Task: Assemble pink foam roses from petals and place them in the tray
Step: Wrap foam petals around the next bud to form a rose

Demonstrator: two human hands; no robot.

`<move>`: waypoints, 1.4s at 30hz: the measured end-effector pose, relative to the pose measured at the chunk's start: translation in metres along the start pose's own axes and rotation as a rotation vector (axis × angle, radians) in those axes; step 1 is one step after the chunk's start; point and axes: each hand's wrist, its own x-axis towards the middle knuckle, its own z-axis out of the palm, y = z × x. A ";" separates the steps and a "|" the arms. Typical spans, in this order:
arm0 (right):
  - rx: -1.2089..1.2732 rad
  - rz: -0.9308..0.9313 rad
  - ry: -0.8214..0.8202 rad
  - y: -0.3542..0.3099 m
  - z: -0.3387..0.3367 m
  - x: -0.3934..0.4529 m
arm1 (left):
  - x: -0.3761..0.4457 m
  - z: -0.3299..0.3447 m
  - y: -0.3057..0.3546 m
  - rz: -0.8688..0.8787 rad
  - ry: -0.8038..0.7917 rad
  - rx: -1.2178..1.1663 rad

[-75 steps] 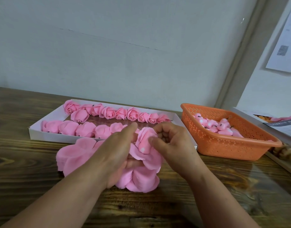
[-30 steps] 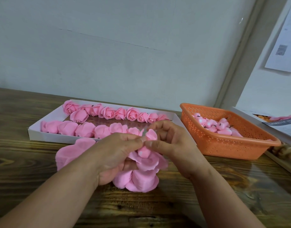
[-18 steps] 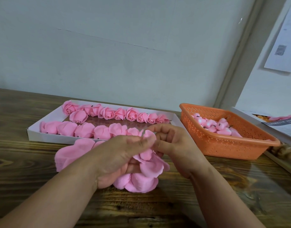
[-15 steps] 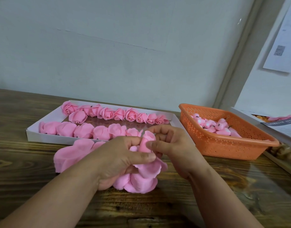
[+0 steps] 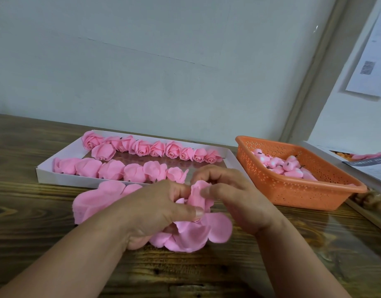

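Observation:
A half-formed pink foam rose [image 5: 199, 196] sits between both hands above the wooden table. My left hand [image 5: 157, 209] grips its lower petal sheet [image 5: 198, 233], thumb lying across the front. My right hand [image 5: 232, 196] pinches an upper petal against the bud with thumb and curled fingers. Behind them lies the white tray [image 5: 62, 179], holding a far row of finished roses [image 5: 155, 148] and a near row of roses [image 5: 112, 169]. The bud's core is hidden by my fingers.
A stack of flat pink petal sheets [image 5: 95, 201] lies on the table left of my hands. An orange perforated basket [image 5: 297, 190] with pink buds stands at the right. Papers [image 5: 366, 162] lie at the far right edge. A wall rises close behind the tray.
Both hands have sunk slightly toward the table with the rose. My left thumb has slid across the petals, and another petal is folded up against the bud.

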 end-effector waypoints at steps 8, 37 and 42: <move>0.370 -0.122 -0.030 0.002 -0.001 0.001 | -0.001 0.003 0.002 0.038 -0.029 -0.066; 0.187 -0.120 0.162 0.008 0.003 0.005 | 0.005 0.001 0.001 0.076 0.220 -0.191; 0.238 -0.078 0.398 0.013 0.001 0.008 | 0.010 -0.001 0.000 0.081 0.224 -0.334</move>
